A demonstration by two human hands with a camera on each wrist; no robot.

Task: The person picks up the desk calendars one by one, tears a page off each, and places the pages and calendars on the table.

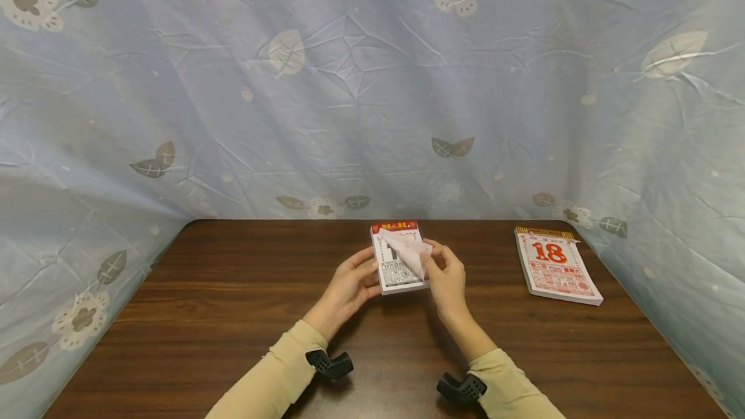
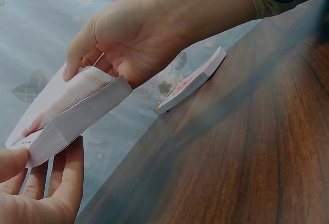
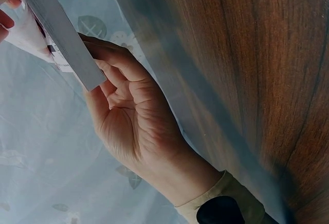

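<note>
A person in pale yellow sleeves sits at a dark wooden table with a tear-off calendar pad held up between both hands, near the middle of the table and a little toward the far edge. The left hand cups the pad's left side: the fingers curl round its edge and back, thumb on the front, so the pad leans in that grip with its near end low. From the right wrist view the pad's thick grey page edge rests across those curled fingers. The right hand is at the pad's right edge, its thumb and fingertips pinching the top sheet, which is lifted and folded over diagonally, pale underside showing. In the left wrist view the right hand arches over the pad, fingertips on the raised sheet, while the left hand's fingers lie nearly straight beneath the block. Both hands are thus narrowly closed, one round the pad, one on a single leaf. A second pad with a large red 18 lies flat on the right of the table, well apart from the hands. A blue cloth printed with flowers and leaves hangs behind and on both sides.
</note>
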